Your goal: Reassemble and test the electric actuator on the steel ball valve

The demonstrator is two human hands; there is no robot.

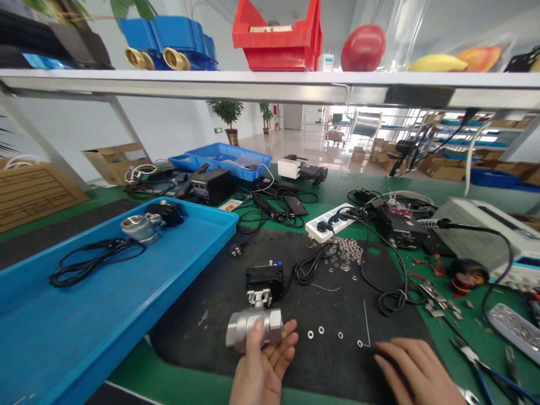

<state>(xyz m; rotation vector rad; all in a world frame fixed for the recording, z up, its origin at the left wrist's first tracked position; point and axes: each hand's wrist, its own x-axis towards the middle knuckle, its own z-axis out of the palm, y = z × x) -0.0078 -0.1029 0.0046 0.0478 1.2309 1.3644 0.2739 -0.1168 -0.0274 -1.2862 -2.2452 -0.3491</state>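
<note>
My left hand (262,360) grips a silver metal ball valve (253,327) by its body, thumb across the front and fingers curled round behind. A black actuator box (265,279) stands on top of the valve, with a black cable running off to the right. My right hand (415,368) is low over the mat, slightly blurred, with a dark gap between thumb and fingers. Nothing shows clearly in it. Just beyond its fingertips lie a thin L-shaped hex key (367,322) and a small washer (360,343). Several more washers (321,330) are spaced between the hands.
At left stands a blue tray (198,264) holding another valve (140,228) with cable. Behind the mat (202,337) are a pile of washers (348,250), a power strip (329,221) and tangled cables. Pliers (470,354) and loose parts lie at right. A shelf (270,79) spans above.
</note>
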